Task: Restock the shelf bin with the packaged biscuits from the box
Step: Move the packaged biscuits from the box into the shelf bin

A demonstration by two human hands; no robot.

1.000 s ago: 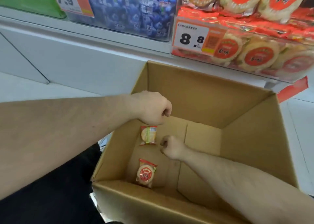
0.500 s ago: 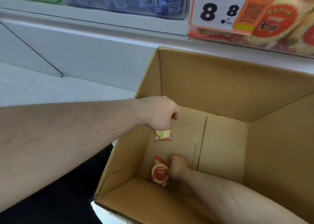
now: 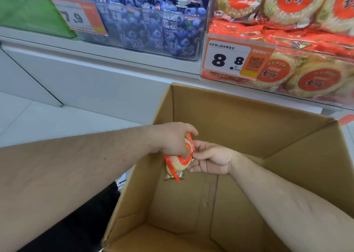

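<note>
Both hands are meeting above the open box point(image 3: 239, 137), near its left wall. The left hand point(image 3: 174, 138) is reaching in from the left, fingers curled down over the top of the packs point(image 3: 179, 161) and gripping them. There look to be two biscuit packs stacked face to face, though the overlap is making the count uncertain. The right hand point(image 3: 210, 160) is coming in from the right, palm turned toward the packs, thumb and fingertips touching or pinching their right edge; the other fingers are lying loosely bent. Whether it is carrying any weight cannot be told.

Judgement: the packs are being gathered into one hand so that a single lift clears the box, the right hand steadying or feeding a pack into the left grip.

The packs are hanging in the air inside the box mouth, well above the floor of the box. No other pack is showing on the visible floor; the part under the hands is hidden.

The bin point(image 3: 277, 87) is sitting on the shelf just beyond the box's far wall, up and to the right, already holding many matching packs behind its clear front with an 8.8 price tag point(image 3: 228, 59). Blueberry pouches point(image 3: 153, 27) are filling the bin to its left.

Judgement: restocking is near its end; the next move calls for a lift up and right, over the bin front.
</note>
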